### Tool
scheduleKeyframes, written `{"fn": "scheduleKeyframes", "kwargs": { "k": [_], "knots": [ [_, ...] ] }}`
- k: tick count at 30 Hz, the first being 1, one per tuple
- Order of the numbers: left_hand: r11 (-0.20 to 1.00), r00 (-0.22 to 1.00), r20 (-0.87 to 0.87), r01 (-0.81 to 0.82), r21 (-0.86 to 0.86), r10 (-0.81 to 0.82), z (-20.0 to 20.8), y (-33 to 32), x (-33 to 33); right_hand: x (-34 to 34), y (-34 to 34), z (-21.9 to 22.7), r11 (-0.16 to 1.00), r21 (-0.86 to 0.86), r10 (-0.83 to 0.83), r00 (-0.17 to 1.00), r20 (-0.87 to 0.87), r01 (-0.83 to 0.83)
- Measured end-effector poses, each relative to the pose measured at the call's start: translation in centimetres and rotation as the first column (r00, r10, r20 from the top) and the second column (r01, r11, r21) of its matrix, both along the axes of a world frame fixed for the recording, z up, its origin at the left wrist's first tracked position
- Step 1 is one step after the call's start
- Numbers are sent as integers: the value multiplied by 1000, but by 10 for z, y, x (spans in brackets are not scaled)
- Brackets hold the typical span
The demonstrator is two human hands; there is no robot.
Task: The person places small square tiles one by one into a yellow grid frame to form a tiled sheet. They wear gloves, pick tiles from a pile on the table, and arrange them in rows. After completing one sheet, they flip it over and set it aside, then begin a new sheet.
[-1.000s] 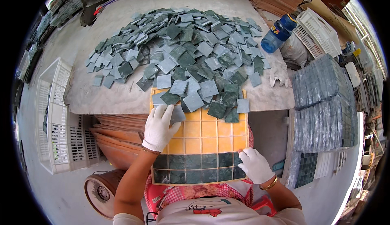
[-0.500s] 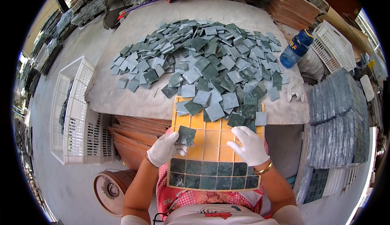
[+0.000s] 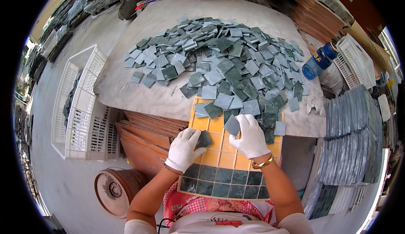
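The table [image 3: 139,94] is a large pale slab. It carries a broad heap [image 3: 219,61] of loose grey-green square tiles spread over most of its top.

A white slotted crate [image 3: 80,111] stands at the table's left. Stacks of finished tile sheets [image 3: 350,137] stand at its right, with a second white crate [image 3: 358,58] behind them.

The yellow grid tray [image 3: 223,158] lies at the near table edge and overhangs toward the person's lap. Its two nearest rows are filled with dark green tiles. The middle cells are bare. The far end is covered by tiles spilled from the heap.

A blue bottle [image 3: 318,61] lies on its side at the far right of the table.

The left hand [image 3: 183,149], in a white glove, is closed on a dark tile [image 3: 204,140], thumb on the face and fingers beneath, over the tray's left column. The right hand [image 3: 251,137], also gloved, pinches a grey tile [image 3: 232,125] between thumb and fingers above the tray's middle.

Handling, judged by appearance: each tile is thin, rigid and light. The glazed face is likely slippery, and the corners are likely to chip if dropped. Take hold by opposite edges or pinch face and back. Lower each tile flat into a cell.
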State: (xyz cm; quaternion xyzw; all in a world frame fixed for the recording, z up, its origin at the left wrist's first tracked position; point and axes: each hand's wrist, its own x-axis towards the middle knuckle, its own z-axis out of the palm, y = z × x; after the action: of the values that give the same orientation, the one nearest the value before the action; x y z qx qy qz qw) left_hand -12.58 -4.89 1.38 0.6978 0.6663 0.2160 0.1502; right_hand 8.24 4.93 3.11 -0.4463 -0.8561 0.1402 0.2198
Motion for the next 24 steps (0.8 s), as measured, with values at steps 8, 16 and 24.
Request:
{"fn": "scheduleKeyframes", "kwargs": {
  "k": [8,16,24],
  "knots": [
    [961,954,164,267,-69,-253,13,-14,-37,-12,-27,6,427,-877,23,972,-233,-220],
    [947,918,249,322,-9,-309,3,-25,-44,-23,-58,-17,947,-272,156,984,-82,-173],
    [949,938,172,312,-40,-301,5,-23,-29,-25,-83,-20,940,-195,282,959,-18,-280]
  ]
}}
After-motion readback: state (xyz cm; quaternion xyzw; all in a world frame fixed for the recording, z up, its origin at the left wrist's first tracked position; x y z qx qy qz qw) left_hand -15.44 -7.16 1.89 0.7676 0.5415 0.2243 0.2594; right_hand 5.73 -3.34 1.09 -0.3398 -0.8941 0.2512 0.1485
